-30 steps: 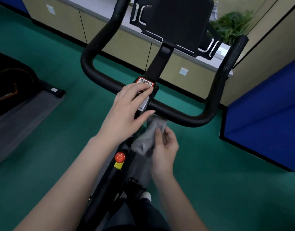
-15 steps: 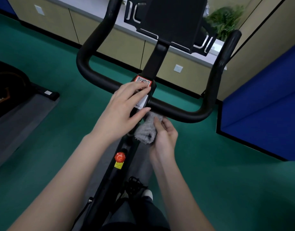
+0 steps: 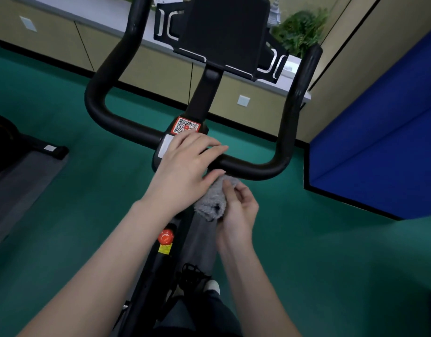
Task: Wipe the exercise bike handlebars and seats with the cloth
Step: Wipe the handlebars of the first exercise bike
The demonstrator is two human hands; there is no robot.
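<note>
While the flat-fingered left hand (image 3: 185,164) rests on the black tubular handlebar (image 3: 253,170), the right hand (image 3: 237,210) pinches a bunched grey cloth (image 3: 209,203) at six o'clock; pressing it onto the bar probably follows.

Green floor (image 3: 331,263); grey mat (image 3: 19,190) at left; exercise bike (image 3: 197,103) mid-floor

Handlebars (image 3: 253,167): black padded tube bent into a wide U. The crossbar runs through frame centre, and both arms rise toward the upper left and upper right. Cloth (image 3: 210,203): grey, fluffy, bunched into a loose roll just below the crossbar at frame centre. Its upper end meets the bar's underside, and the right hand (image 3: 236,210) pinches it.
</note>
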